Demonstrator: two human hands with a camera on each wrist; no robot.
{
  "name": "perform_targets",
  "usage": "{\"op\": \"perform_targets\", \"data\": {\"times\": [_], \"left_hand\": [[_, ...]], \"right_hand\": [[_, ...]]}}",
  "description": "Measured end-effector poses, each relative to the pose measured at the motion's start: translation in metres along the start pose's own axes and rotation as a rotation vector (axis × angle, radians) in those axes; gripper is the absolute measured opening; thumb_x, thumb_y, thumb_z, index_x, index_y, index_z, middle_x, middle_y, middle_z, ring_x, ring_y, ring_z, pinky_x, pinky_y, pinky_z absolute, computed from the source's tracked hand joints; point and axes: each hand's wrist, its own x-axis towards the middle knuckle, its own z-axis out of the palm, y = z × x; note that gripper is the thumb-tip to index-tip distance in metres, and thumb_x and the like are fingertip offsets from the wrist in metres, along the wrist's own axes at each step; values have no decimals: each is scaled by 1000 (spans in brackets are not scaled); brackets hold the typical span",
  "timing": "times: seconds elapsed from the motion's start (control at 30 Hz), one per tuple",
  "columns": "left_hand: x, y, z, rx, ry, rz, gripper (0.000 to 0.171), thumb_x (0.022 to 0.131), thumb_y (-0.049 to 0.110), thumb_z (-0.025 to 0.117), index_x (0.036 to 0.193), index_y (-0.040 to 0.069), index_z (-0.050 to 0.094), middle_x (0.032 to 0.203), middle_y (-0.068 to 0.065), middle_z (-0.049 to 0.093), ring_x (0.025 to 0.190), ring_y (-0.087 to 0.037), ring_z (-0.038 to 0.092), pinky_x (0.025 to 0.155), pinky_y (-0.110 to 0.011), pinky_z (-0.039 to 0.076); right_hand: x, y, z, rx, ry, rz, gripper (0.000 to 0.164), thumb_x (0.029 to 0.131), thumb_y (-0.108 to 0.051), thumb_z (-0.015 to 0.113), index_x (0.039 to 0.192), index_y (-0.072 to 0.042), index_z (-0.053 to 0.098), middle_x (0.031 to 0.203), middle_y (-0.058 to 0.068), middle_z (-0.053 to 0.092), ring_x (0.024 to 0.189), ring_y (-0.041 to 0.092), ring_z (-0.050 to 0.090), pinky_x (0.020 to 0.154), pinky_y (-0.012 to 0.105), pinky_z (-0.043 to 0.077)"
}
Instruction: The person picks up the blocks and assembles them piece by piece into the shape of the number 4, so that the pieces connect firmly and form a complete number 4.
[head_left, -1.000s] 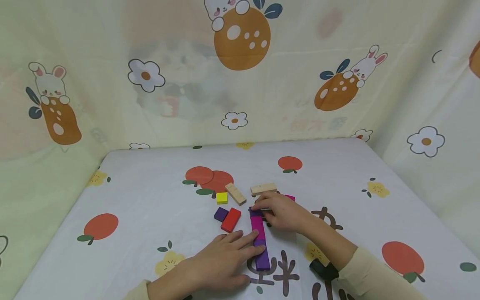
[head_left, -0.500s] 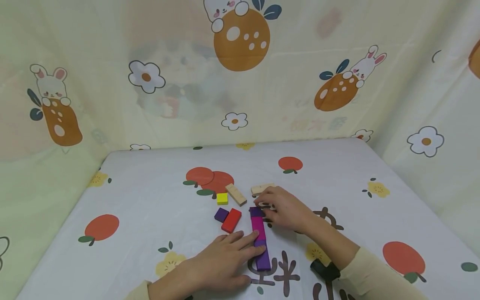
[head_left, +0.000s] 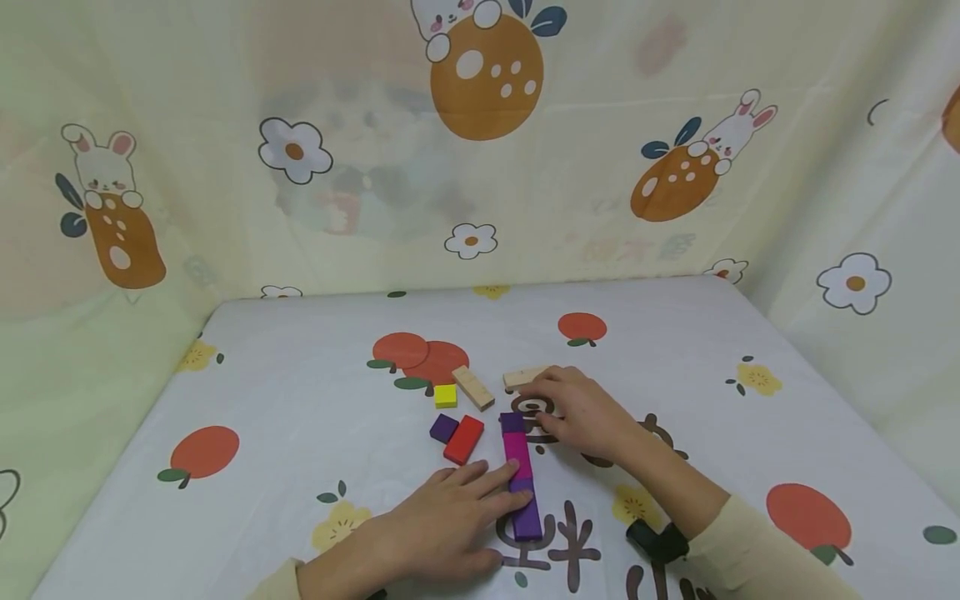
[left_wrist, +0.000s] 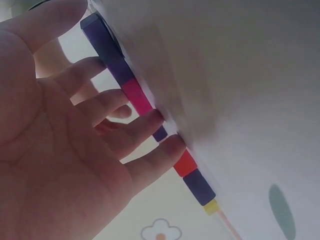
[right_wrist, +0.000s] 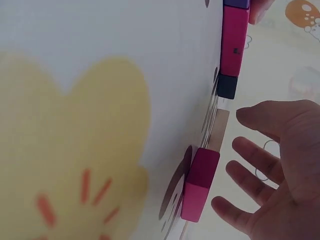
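On the table, a straight row of blocks runs away from me: a long purple block (head_left: 527,521) nearest, a pink block (head_left: 517,452) in the middle and a small dark purple block (head_left: 512,423) at the far end. My left hand (head_left: 442,518) lies left of the row, its index and middle fingertips touching the purple and pink blocks. Beyond the far end, to the right, my right hand (head_left: 588,417) hovers with loosely bent fingers, holding nothing. A wooden block (head_left: 522,378) is partly behind it. Another pink block (right_wrist: 200,185) shows near its fingers in the right wrist view, hidden in the head view.
Left of the row lie a red block (head_left: 464,439), a small dark purple block (head_left: 444,428), a yellow block (head_left: 446,396) and a second wooden block (head_left: 473,388). A patterned cloth (head_left: 300,375) covers the table; patterned curtains (head_left: 360,233) hang at the back and sides.
My right hand has let go of the small dark purple block at the row's far end and moved right and away from me. The left hand stays put.
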Motion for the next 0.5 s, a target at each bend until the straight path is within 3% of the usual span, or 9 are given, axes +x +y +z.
{"op": "perform_targets", "data": {"times": [0.5], "left_hand": [[0, -1, 3, 18, 5, -3, 70, 93, 47, 71, 156, 43, 42, 168, 11, 33, 154, -28, 37, 116, -58, 41]], "right_hand": [[-11, 11, 2, -23, 5, 31, 41, 91, -14, 75, 132, -12, 69, 129, 11, 66, 114, 31, 60, 93, 49, 56]]}}
